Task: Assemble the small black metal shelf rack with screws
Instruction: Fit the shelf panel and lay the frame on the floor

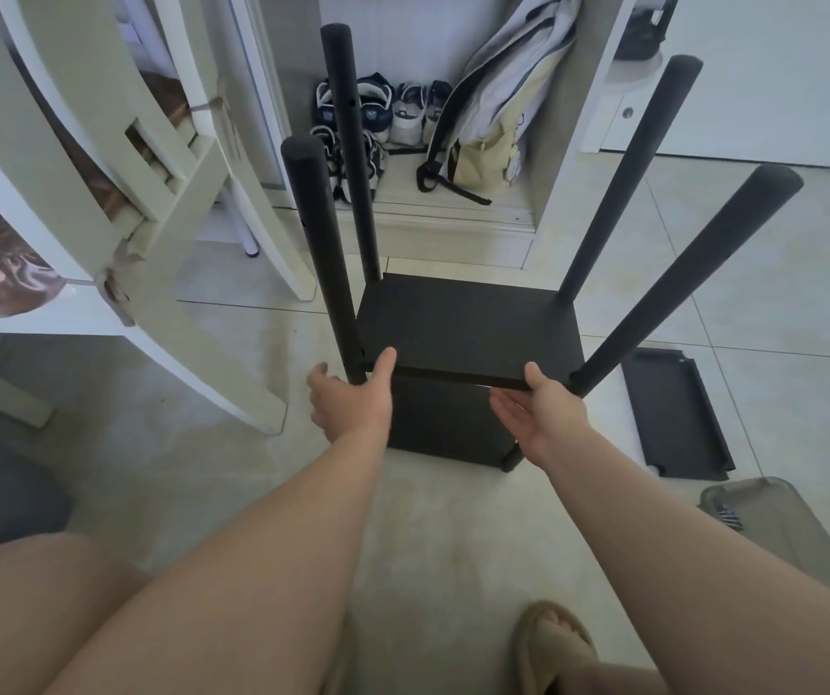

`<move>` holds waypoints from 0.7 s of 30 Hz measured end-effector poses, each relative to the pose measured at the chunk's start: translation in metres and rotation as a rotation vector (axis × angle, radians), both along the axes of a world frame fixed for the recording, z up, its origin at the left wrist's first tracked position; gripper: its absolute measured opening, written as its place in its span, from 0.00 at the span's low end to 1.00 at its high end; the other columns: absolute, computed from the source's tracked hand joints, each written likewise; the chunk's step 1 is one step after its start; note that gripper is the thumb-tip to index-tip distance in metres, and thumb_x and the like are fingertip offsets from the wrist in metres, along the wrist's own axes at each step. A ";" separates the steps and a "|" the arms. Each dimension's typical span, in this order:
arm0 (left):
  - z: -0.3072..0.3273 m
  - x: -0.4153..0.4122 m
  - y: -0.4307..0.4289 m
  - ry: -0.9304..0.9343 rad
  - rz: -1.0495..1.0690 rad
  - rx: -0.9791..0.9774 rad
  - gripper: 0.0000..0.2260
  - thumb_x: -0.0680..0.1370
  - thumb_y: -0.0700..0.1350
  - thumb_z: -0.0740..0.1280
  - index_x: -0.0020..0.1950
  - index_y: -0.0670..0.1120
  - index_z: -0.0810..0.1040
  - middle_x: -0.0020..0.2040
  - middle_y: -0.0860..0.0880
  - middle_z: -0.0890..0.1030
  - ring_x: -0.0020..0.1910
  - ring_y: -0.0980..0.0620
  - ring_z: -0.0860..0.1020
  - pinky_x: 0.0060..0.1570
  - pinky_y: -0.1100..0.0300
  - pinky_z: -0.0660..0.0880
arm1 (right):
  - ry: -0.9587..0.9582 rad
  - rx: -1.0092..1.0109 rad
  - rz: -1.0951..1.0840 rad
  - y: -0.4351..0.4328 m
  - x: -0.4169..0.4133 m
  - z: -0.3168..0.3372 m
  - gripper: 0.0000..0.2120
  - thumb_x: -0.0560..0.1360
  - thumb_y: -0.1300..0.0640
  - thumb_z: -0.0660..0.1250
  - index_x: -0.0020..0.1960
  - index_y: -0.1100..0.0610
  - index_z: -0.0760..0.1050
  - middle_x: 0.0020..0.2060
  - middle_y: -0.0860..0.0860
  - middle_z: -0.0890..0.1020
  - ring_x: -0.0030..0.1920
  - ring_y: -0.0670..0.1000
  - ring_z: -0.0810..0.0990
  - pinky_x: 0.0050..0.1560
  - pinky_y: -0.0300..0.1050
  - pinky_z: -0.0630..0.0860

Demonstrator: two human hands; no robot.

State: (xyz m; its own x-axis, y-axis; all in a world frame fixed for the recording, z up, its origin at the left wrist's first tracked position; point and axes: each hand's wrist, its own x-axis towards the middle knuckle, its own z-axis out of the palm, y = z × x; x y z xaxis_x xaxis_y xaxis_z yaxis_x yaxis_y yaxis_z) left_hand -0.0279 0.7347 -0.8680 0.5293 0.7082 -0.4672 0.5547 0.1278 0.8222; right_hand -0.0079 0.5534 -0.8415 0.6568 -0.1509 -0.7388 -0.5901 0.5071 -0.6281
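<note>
The black metal shelf rack [453,333] stands upright on the tiled floor [453,519] directly in front of the seated person, just before an open white cabinet nook. Four black posts rise from it: the near-left post [323,253], far-left post [350,143], far-right post [623,178] and near-right post [678,288]. An upper shelf panel [468,323] sits level between the posts, with a lower shelf panel [433,418] beneath it near the floor. The left hand [353,398] grips the upper panel's near-left corner, thumb lying on top of the front edge and fingers [320,376] curled round the far side of the near-left post. The right hand [538,408] pinches the front edge close to the near-right post, thumb on top and fingers [505,406] curled underneath. A spare black shelf panel [678,413] lies flat on the floor to the right of the rack, and near it, closer to the person, sits a translucent plastic tray [774,499]. A white chair [152,243] stands to the left. In the nook behind are sneakers [378,107] and a pale backpack [483,117].
</note>
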 end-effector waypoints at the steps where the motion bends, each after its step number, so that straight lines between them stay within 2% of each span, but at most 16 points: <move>1: 0.000 0.003 0.009 -0.058 -0.063 0.020 0.40 0.70 0.63 0.75 0.75 0.51 0.62 0.69 0.49 0.74 0.68 0.45 0.72 0.64 0.48 0.72 | 0.000 0.001 -0.001 0.000 0.000 0.000 0.15 0.81 0.56 0.68 0.64 0.63 0.74 0.51 0.62 0.85 0.49 0.57 0.86 0.44 0.48 0.84; 3: 0.003 0.011 0.024 -0.142 -0.174 0.023 0.35 0.71 0.63 0.73 0.72 0.53 0.64 0.60 0.55 0.78 0.60 0.50 0.77 0.54 0.56 0.73 | 0.004 0.001 0.000 -0.001 0.000 0.000 0.14 0.81 0.57 0.68 0.63 0.62 0.74 0.51 0.62 0.85 0.49 0.57 0.86 0.45 0.49 0.84; 5: 0.006 0.019 0.031 -0.190 -0.259 0.057 0.25 0.73 0.62 0.72 0.65 0.56 0.68 0.50 0.64 0.75 0.51 0.58 0.76 0.48 0.64 0.70 | 0.014 -0.001 0.004 -0.002 0.000 0.000 0.13 0.81 0.57 0.68 0.62 0.62 0.74 0.50 0.61 0.85 0.48 0.58 0.86 0.45 0.49 0.84; 6: 0.006 0.022 0.032 -0.207 -0.287 0.067 0.21 0.74 0.60 0.72 0.62 0.58 0.68 0.48 0.66 0.74 0.50 0.60 0.74 0.47 0.65 0.69 | 0.019 -0.001 0.004 -0.002 0.001 0.000 0.12 0.81 0.57 0.68 0.62 0.62 0.74 0.50 0.62 0.85 0.48 0.58 0.86 0.46 0.50 0.84; 8: 0.002 0.027 0.032 -0.223 -0.313 0.054 0.17 0.77 0.56 0.70 0.63 0.60 0.70 0.51 0.64 0.75 0.54 0.58 0.74 0.54 0.62 0.71 | 0.024 -0.001 0.002 -0.003 0.001 0.000 0.12 0.81 0.57 0.69 0.61 0.62 0.74 0.50 0.62 0.85 0.48 0.58 0.86 0.45 0.50 0.84; 10: 0.000 0.029 0.029 -0.215 -0.313 0.039 0.19 0.79 0.52 0.69 0.70 0.56 0.71 0.58 0.58 0.77 0.61 0.54 0.74 0.62 0.55 0.72 | 0.023 0.002 0.003 -0.004 0.002 0.000 0.11 0.81 0.57 0.69 0.60 0.61 0.74 0.49 0.62 0.85 0.48 0.58 0.87 0.42 0.49 0.84; 12: 0.000 0.030 0.027 -0.212 -0.290 0.018 0.20 0.81 0.49 0.68 0.73 0.55 0.71 0.63 0.54 0.77 0.65 0.51 0.74 0.66 0.52 0.72 | 0.022 0.017 0.001 -0.005 0.002 0.000 0.11 0.81 0.57 0.69 0.60 0.61 0.74 0.49 0.62 0.85 0.47 0.58 0.87 0.39 0.48 0.84; 16: 0.002 0.031 0.020 -0.246 -0.231 -0.001 0.18 0.81 0.46 0.68 0.70 0.52 0.73 0.59 0.54 0.77 0.59 0.53 0.75 0.57 0.58 0.72 | 0.011 0.052 0.026 -0.008 0.001 -0.001 0.13 0.81 0.57 0.68 0.63 0.63 0.74 0.50 0.63 0.85 0.48 0.58 0.86 0.37 0.48 0.83; 19: 0.005 0.033 0.016 -0.255 -0.208 0.015 0.16 0.81 0.46 0.67 0.69 0.52 0.73 0.57 0.55 0.76 0.55 0.55 0.73 0.54 0.59 0.71 | -0.009 0.043 0.049 -0.012 0.004 0.002 0.16 0.82 0.56 0.68 0.65 0.63 0.73 0.51 0.62 0.84 0.48 0.57 0.85 0.38 0.48 0.82; 21: 0.011 0.034 0.015 -0.260 -0.212 0.039 0.13 0.81 0.46 0.67 0.65 0.53 0.73 0.57 0.54 0.76 0.53 0.55 0.73 0.51 0.65 0.70 | -0.002 0.021 0.098 -0.015 0.006 0.007 0.18 0.82 0.54 0.67 0.67 0.63 0.71 0.53 0.62 0.83 0.49 0.57 0.84 0.40 0.50 0.82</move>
